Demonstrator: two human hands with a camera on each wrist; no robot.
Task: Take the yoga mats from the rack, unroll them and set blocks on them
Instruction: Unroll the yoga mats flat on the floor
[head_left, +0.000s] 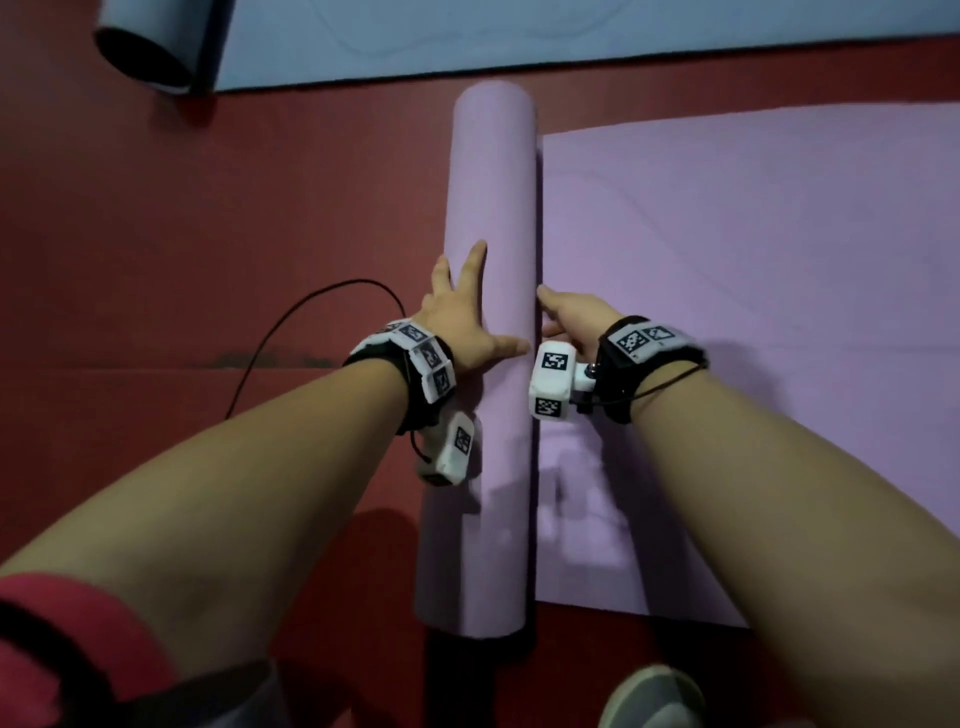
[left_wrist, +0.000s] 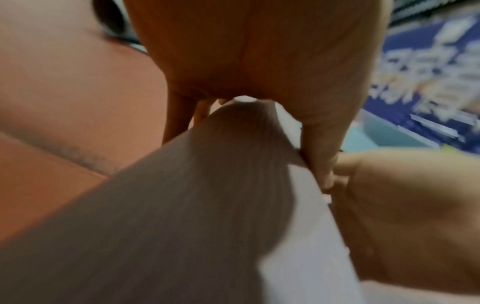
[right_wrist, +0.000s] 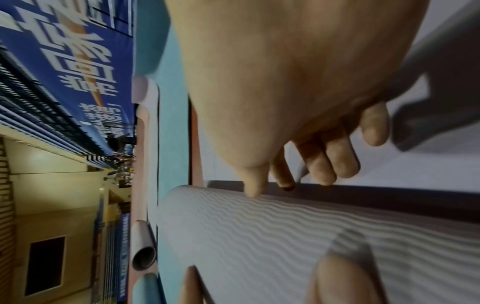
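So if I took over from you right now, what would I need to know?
Left hand: open, fingers spread flat on top of the purple roll.
Right hand: at the roll's right side, where it meets the unrolled part; fingers look relaxed against it, gripping nothing.
Mats: the purple mat is partly unrolled on the red floor; a blue mat lies spread out beyond it, with a small roll at its end.
Done: purple mat is off the rack and started.
Left: push the roll leftward until flat, then set blocks on the mats. No blocks in view.
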